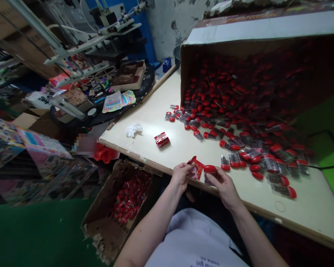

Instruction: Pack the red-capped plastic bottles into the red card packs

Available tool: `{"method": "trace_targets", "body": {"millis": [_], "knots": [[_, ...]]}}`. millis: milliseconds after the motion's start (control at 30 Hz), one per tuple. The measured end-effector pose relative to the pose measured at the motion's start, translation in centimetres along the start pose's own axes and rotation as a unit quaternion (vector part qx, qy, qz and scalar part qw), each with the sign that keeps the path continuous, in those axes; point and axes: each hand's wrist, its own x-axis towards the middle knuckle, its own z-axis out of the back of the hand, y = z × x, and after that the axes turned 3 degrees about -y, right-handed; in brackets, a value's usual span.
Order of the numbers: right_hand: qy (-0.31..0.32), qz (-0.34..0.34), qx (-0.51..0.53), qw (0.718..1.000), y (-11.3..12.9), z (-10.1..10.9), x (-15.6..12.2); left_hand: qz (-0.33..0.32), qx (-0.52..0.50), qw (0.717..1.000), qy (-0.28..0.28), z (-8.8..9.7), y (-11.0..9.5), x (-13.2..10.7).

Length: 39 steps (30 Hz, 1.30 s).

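Observation:
Over the front edge of the table, my left hand pinches a small red printed sachet. Close beside it, my right hand grips a small clear container with a red cap and dark contents, cap pointing away from me. The sachet and the container almost meet; whether they touch I cannot tell. Farther back lies a small stack of red printed sachets. To the right, several loose red-capped containers spread across the tabletop.
A large cardboard box on its side spills many red-capped containers. Below the table edge, a torn cardboard box holds red packets. A crumpled white tissue and a rubber band lie on the table. A machine stands back left.

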Motion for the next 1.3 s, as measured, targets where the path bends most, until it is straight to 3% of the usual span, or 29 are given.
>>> {"method": "trace_targets", "body": {"millis": [300,567,933,1133,1300], "knots": [[0.047,0.003,-0.058,0.997,-0.4,-2.2,-0.8,0.003,-0.083,0.997,0.005,-0.5,0.0,-0.2],[-0.055,0.052,-0.175,0.982,-0.8,-1.6,0.0,0.079,-0.072,0.994,0.014,-0.4,-0.3,-1.3],[-0.078,0.042,-0.144,0.986,-0.7,-1.2,-0.2,0.031,-0.080,0.996,0.000,0.3,-0.5,-0.4],[-0.050,0.044,-0.153,0.986,-0.6,-2.0,-0.7,0.053,-0.118,0.992,-0.005,0.1,-0.5,-0.7],[-0.090,0.046,-0.144,0.984,-0.8,-2.5,-0.5,0.092,-0.123,0.988,0.005,-0.1,-0.5,-1.3]]}}
